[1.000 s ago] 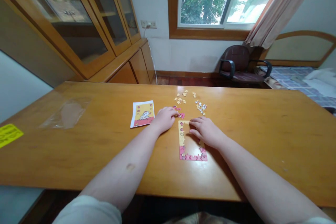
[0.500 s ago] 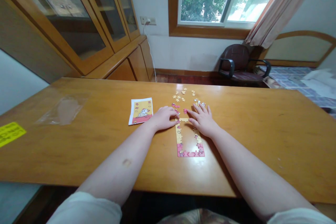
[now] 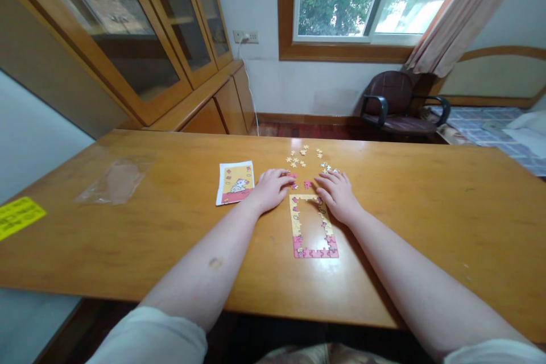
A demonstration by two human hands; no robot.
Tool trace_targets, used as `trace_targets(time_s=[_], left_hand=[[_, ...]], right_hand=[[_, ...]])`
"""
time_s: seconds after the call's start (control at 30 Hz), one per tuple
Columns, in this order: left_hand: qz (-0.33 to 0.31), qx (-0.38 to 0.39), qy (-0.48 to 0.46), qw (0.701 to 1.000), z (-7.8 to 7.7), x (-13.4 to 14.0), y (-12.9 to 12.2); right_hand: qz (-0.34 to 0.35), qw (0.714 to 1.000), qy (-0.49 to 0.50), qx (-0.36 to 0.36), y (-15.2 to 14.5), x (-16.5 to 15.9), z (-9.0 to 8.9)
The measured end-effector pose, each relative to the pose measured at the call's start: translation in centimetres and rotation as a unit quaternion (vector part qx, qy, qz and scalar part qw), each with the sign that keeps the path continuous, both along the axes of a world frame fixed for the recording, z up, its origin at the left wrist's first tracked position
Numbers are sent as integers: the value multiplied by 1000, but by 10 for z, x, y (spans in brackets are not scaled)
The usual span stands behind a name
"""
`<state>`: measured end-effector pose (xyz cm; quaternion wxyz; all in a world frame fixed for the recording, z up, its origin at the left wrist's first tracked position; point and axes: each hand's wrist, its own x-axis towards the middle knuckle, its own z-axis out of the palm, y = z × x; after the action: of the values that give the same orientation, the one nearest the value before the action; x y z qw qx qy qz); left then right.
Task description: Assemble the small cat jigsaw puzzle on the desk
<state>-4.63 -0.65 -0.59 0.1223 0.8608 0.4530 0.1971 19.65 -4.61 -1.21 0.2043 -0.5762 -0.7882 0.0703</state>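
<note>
A rectangular jigsaw frame (image 3: 298, 244), yellow above and pink at the bottom, lies joined on the table with bare wood inside it. My left hand (image 3: 271, 190) rests past its upper left corner, fingers reaching onto a few loose pink pieces (image 3: 292, 177) and partly covering them. To the right, my right hand (image 3: 336, 193) lies with fingers apart and empty, over the frame's upper right corner. A single pink piece (image 3: 307, 184) sits between both hands, near the right fingertips. White-and-yellow pieces (image 3: 326, 166) show just beyond the right fingers.
Several loose yellow pieces (image 3: 295, 160) are scattered toward the table's far edge. Left of my left hand lies a picture sheet (image 3: 232, 176) with a white cartoon animal. Farther left are a clear plastic bag (image 3: 115, 179) and a yellow label (image 3: 21, 216).
My left hand has moved off the frame's upper left corner, up to the loose pink pieces. My right hand has drawn slightly away from the single pink piece. The view has shifted a little.
</note>
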Motion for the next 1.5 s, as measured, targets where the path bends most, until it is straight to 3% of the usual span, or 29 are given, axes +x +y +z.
trace_targets(time_s=[0.2, 0.43, 0.7, 0.97, 1.2, 1.4, 1.5], left_hand=[[25, 0, -13, 1000, 4, -4, 4], [69, 3, -18, 997, 4, -4, 6], [5, -14, -7, 1000, 4, -2, 4], [77, -50, 9, 996, 0, -2, 3], [178, 14, 51, 983, -2, -6, 8], [191, 9, 59, 980, -2, -8, 10], [197, -10, 83, 977, 2, -9, 10]], right_hand=[[28, 999, 26, 9, -3, 2, 5], [140, 990, 8, -28, -5, -1, 11], [118, 987, -56, -95, -7, -7, 10], [58, 997, -7, -58, -6, -7, 8], [62, 997, 31, -20, -7, -5, 9], [227, 973, 8, -31, -20, -10, 28], [276, 960, -7, -52, -25, -14, 32]])
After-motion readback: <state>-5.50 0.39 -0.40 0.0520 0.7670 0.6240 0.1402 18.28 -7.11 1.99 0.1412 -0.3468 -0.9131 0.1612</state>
